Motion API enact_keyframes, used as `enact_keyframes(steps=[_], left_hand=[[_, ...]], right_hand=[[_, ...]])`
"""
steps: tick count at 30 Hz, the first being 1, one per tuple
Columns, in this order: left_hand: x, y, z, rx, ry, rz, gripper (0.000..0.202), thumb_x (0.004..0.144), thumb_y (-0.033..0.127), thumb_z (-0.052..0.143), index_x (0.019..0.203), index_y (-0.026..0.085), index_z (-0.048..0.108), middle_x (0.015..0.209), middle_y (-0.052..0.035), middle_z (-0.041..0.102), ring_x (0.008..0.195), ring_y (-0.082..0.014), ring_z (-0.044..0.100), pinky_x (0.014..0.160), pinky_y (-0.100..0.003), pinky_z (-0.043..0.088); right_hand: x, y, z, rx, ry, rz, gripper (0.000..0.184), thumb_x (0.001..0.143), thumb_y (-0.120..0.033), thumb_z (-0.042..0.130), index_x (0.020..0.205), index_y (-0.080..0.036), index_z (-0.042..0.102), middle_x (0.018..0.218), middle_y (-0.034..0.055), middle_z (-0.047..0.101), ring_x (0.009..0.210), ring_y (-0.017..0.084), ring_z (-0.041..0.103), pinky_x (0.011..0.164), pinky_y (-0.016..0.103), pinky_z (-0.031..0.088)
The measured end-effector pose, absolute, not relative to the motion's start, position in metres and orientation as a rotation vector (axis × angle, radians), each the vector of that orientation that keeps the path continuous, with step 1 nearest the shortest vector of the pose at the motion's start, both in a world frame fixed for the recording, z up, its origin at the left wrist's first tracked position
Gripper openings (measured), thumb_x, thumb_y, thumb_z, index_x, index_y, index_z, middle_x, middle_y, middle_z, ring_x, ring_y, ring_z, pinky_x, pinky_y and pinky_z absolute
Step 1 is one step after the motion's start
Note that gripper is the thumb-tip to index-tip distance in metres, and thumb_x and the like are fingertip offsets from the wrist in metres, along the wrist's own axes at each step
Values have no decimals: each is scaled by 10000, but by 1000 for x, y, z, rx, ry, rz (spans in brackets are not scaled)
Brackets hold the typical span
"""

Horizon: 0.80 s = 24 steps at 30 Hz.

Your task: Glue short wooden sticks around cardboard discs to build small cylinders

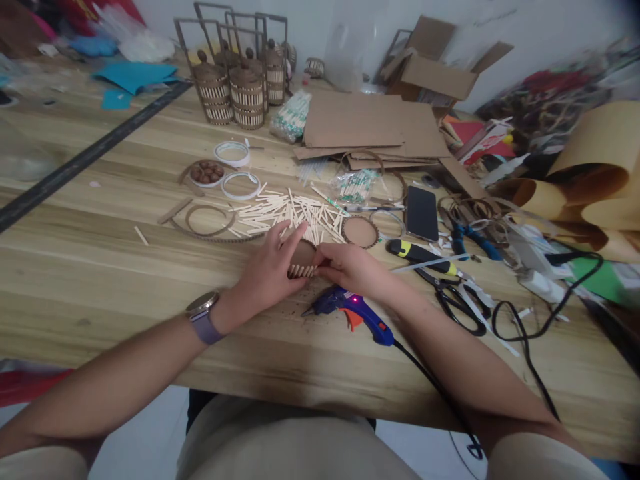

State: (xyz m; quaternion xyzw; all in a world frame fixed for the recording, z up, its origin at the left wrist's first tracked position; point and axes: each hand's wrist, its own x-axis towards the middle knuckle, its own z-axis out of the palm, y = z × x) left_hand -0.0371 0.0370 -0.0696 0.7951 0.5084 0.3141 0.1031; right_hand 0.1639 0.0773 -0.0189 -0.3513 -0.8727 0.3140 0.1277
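Note:
Both my hands meet at the middle of the wooden table (100, 267) over a small round cardboard piece (303, 255) with short wooden sticks standing along its edge. My left hand (274, 265), with a watch on its wrist, curls its fingers around the piece's left side. On the piece's right side my right hand (345, 265) pinches the sticks. A pile of loose wooden sticks (290, 215) lies just behind the hands. Right in front of them a blue hot glue gun (356, 312) lies on the table with its light on.
Several finished stick lanterns (240, 87) stand at the back. Cardboard rings (205, 221), a cardboard disc (360, 231), tape rolls (233, 153), a phone (421, 212), scissors (453, 297), a yellow-black knife (417, 253), pliers (473, 237), cables and flat cardboard sheets (370, 123) lie around.

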Motion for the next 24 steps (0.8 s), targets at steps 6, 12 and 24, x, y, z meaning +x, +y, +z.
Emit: enact_keyframes(steps=[6,12,24], left_hand=[[-37,37,-69,2347,1516,914,949,726,294,797,1507,277,258,1454,-165,356,1354,-382,410,1081,-574,427],[-38,37,-69,2343,1502,913,957,720,289,804,1509,287,262,1451,-157,359,1337,-374,428,1073,-564,441],[-38,37,-68,2346,1459,915,920,735,286,792,1497,256,279,1455,-171,349,1371,-374,400,1116,-579,396]], right_hand=[[164,76,-20,-976,-2607,800,109,835,-73,604,827,-180,583,774,9,638,702,148,555,662,236,378],[165,77,-25,-904,-2648,732,100,857,-82,589,832,-177,570,799,23,628,731,160,547,666,245,378],[168,81,-17,-800,-2677,747,95,848,-123,642,931,-165,622,891,54,638,830,190,586,726,278,429]])
